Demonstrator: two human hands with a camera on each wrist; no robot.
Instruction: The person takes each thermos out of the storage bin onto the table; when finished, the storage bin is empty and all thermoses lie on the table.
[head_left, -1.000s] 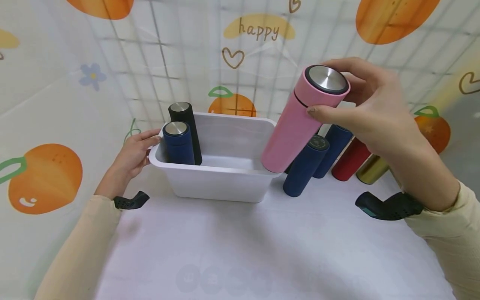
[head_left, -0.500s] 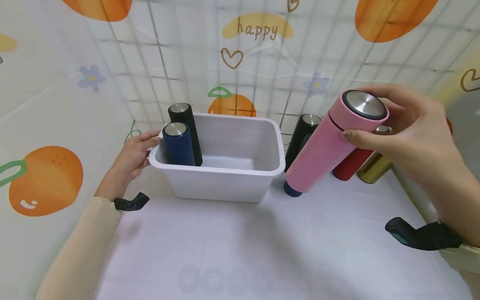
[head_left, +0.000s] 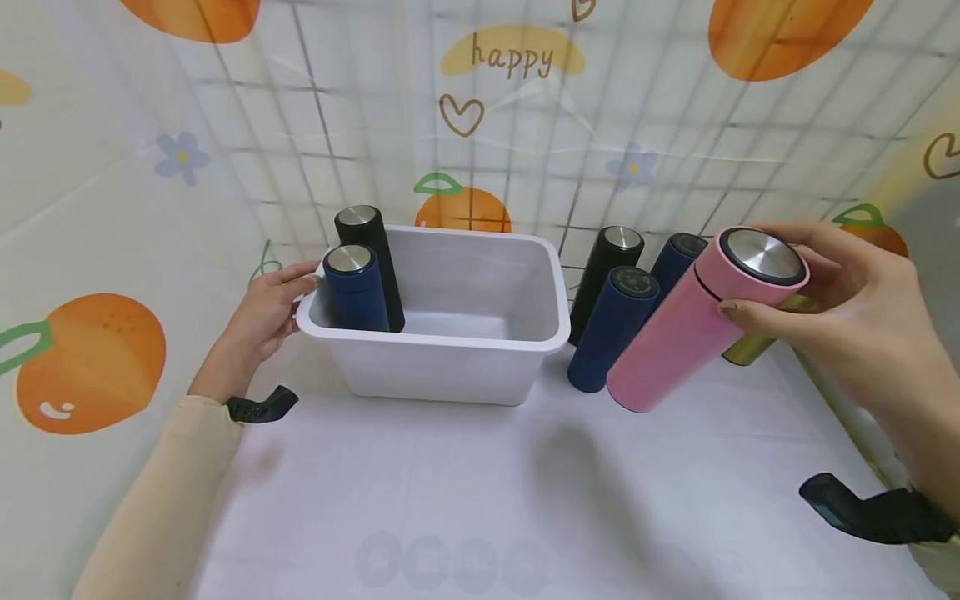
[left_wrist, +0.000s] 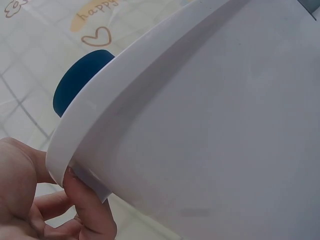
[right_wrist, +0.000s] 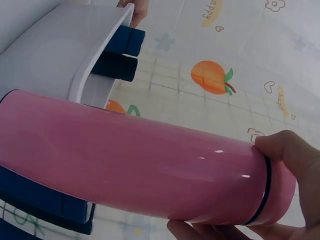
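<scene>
My right hand [head_left: 847, 300] grips a pink thermos bottle [head_left: 675, 333] around its upper part, near the steel-topped lid. The bottle leans, its base to the lower left, over the table right of the white plastic bin [head_left: 442, 367]. In the right wrist view, the thumb and fingers wrap the pink thermos [right_wrist: 150, 165] by its dark seam. At the bin's left end my left hand [head_left: 266, 308] holds the rim, its fingers curled at the edge in the left wrist view. Inside that end stand a blue thermos [head_left: 357, 292] and a taller black thermos [head_left: 382, 258].
Right of the bin stand another black thermos [head_left: 607, 267], a blue thermos [head_left: 611, 333] and a second blue one [head_left: 675, 254] behind. A gold thermos [head_left: 750, 346] is partly covered by the pink bottle and right hand. A patterned curtain over wire grid backs the table.
The right hand has carried the pink thermos from over the bin's right edge rightward and down, in front of the other bottles. The red bottle is now hidden. My left hand keeps its place.
</scene>
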